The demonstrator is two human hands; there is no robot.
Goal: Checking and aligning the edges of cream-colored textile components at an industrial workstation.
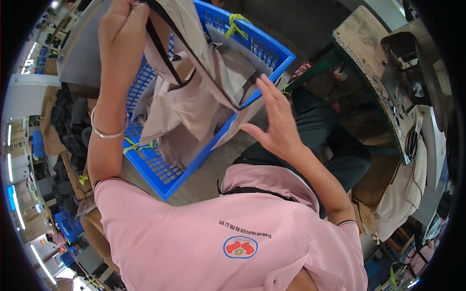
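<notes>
My left hand (124,36) is raised at the upper left, its fingers closed on a beige fabric piece (187,29) edged with black trim. The fabric hangs down over a blue plastic basket (167,186), its trimmed lower corner reaching the basket's right rim. More beige fabric pieces (187,114) lie crumpled inside the basket. My right hand (279,121) is just right of that corner, fingers stretched and thumb apart, holding nothing. Whether its fingertips touch the cloth I cannot tell.
Yellow-green ties (237,25) are knotted on the basket. To the right stands a worn wooden worktable (361,46) with a machine (417,63) and beige cloth (403,194) hanging beside it. Dark stacked pieces (73,116) lie at the left. My legs (310,121) are beside the basket.
</notes>
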